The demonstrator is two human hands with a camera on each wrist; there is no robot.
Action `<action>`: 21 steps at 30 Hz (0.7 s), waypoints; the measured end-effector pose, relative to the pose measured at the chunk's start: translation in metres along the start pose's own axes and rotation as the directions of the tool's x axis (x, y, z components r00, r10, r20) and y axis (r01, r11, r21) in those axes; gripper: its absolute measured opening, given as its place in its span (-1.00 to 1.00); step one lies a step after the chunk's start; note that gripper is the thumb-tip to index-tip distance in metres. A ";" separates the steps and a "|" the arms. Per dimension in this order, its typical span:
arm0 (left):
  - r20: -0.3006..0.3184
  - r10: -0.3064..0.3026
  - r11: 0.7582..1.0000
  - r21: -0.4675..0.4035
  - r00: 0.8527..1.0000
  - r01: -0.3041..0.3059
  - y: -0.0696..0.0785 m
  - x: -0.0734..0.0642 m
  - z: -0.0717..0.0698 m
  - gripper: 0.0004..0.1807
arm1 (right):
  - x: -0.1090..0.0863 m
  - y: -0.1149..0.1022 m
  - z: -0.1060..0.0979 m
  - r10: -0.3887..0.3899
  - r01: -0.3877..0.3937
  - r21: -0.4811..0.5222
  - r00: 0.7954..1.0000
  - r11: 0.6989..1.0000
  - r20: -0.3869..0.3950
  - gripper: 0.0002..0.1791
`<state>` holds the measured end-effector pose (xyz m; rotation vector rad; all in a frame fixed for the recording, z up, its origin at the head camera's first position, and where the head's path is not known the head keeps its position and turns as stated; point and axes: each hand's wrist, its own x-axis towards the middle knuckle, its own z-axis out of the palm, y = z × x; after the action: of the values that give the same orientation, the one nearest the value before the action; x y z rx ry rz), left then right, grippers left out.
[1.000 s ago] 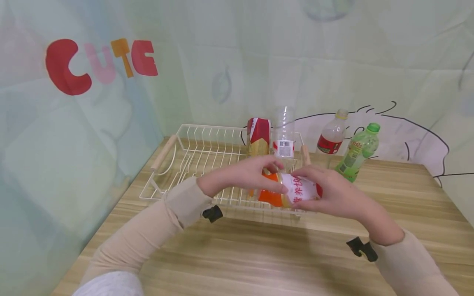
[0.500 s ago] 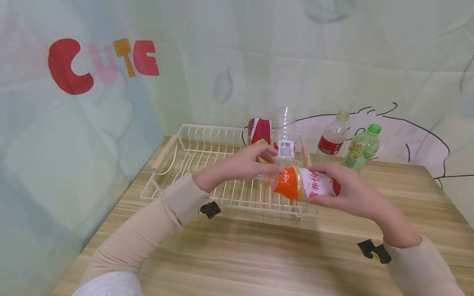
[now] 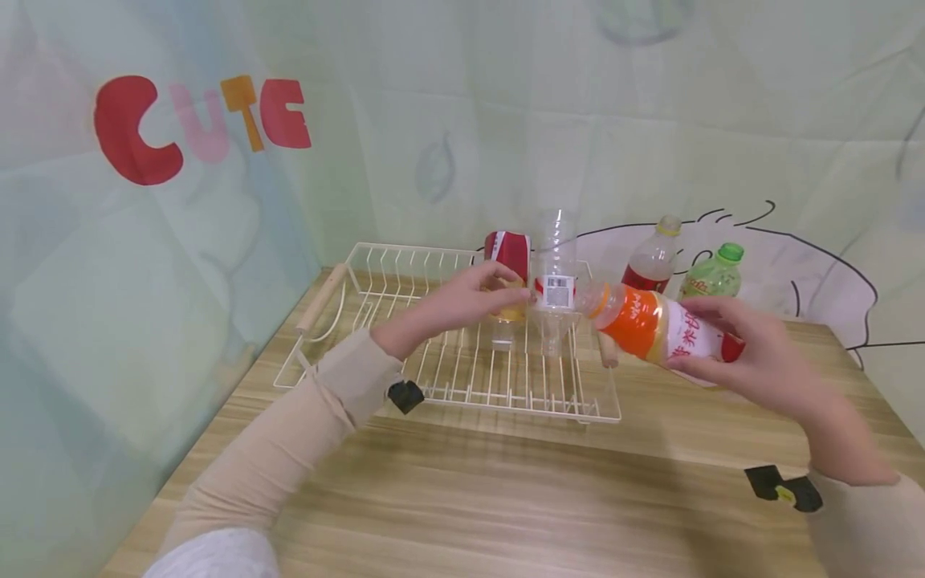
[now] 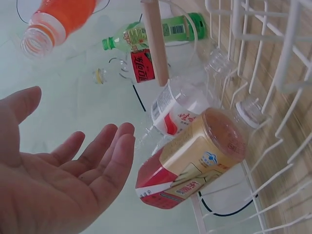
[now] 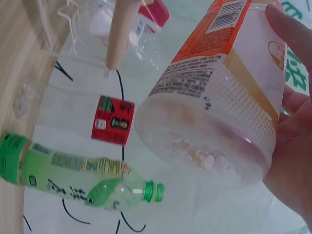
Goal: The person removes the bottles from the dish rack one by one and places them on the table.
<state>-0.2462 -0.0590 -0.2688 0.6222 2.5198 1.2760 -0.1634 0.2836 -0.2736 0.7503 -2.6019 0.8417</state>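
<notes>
My right hand point(image 3: 766, 353) grips an orange-and-white plastic bottle point(image 3: 636, 321) by its bottom end. The bottle is held tilted above the table, its uncapped mouth pointing left. My left hand point(image 3: 466, 301) is over the white wire dish rack point(image 3: 499, 404), palm up with fingers loosely bent and nothing in them. Close by its fingertips, a red-and-gold bottle point(image 4: 190, 161) stands upside down in the rack, neck lowest. Beside that bottle is a clear bottle with a white label point(image 3: 556, 291), also neck down.
Right of the rack, a clear bottle with a red label point(image 3: 645, 278) and a green-tinted bottle point(image 3: 711, 279) stand upright on the wooden table point(image 3: 448, 498). Wooden handles point(image 3: 321, 299) sit at the rack's two ends. A printed curtain point(image 3: 433, 96) hangs behind the table.
The orange-and-white bottle has moved right, out from over the rack, in my right hand. My left hand has let go of it and shifted slightly away, toward the red-and-gold bottle.
</notes>
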 end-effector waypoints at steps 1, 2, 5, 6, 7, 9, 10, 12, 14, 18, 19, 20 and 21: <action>0.001 -0.001 1.000 -0.009 1.000 0.001 -0.001 0.001 -0.001 -0.51 | -0.001 0.001 -0.004 0.039 -0.039 -0.001 0.999 0.999 -0.002 -0.24; 0.000 -0.001 1.000 -0.012 1.000 0.001 -0.003 0.001 -0.002 -0.51 | -0.002 0.003 -0.008 0.079 -0.079 -0.003 0.997 0.997 -0.003 -0.23; -0.005 -0.005 1.000 -0.010 1.000 0.005 -0.006 0.003 -0.006 -0.49 | -0.003 0.005 -0.020 0.181 -0.181 -0.025 0.983 0.983 -0.006 -0.22; -0.011 -0.007 1.000 -0.005 1.000 0.007 -0.007 0.004 -0.007 -0.47 | -0.004 0.006 -0.024 0.201 -0.202 -0.035 0.979 0.979 -0.020 -0.22; -0.019 -0.011 1.000 0.002 1.000 0.011 -0.008 0.004 -0.008 -0.46 | -0.004 0.007 -0.027 0.219 -0.220 -0.043 0.975 0.975 -0.030 -0.22; -0.030 -0.021 1.000 0.000 0.999 0.021 -0.010 0.006 -0.010 -0.42 | -0.004 0.011 -0.033 0.211 -0.213 -0.040 0.976 0.976 -0.062 -0.23; -0.037 -0.027 1.000 -0.003 0.999 0.027 -0.011 0.007 -0.011 -0.40 | -0.004 0.013 -0.035 0.207 -0.209 -0.027 0.975 0.977 -0.077 -0.23; -0.048 -0.036 0.999 -0.016 0.998 0.035 -0.013 0.010 -0.012 -0.37 | -0.004 0.017 -0.039 0.196 -0.197 -0.002 0.974 0.980 -0.113 -0.24; -0.055 -0.050 0.998 -0.041 0.997 0.048 -0.015 0.012 -0.013 -0.35 | -0.004 0.022 -0.043 0.192 -0.191 0.017 0.972 0.981 -0.139 -0.24; -0.082 -0.081 0.996 -0.056 0.993 0.077 -0.017 0.015 -0.015 -0.34 | -0.006 0.030 -0.052 0.239 -0.237 0.036 0.953 0.971 -0.189 -0.24; -0.088 -0.091 0.995 -0.060 0.992 0.086 -0.017 0.016 -0.016 -0.34 | -0.007 0.033 -0.053 0.257 -0.256 0.032 0.946 0.966 -0.199 -0.23; -0.094 -0.099 0.994 -0.063 0.991 0.093 -0.018 0.017 -0.016 -0.34 | -0.007 0.035 -0.055 0.279 -0.276 0.044 0.938 0.960 -0.208 -0.22; -0.099 -0.108 0.993 -0.066 0.989 0.101 -0.019 0.018 -0.017 -0.34 | -0.008 0.038 -0.057 0.308 -0.304 0.053 0.928 0.951 -0.211 -0.21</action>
<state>-0.2734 -0.0720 -0.2745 0.4150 2.5466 1.3741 -0.1709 0.3474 -0.2498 0.2372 -2.5475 0.9751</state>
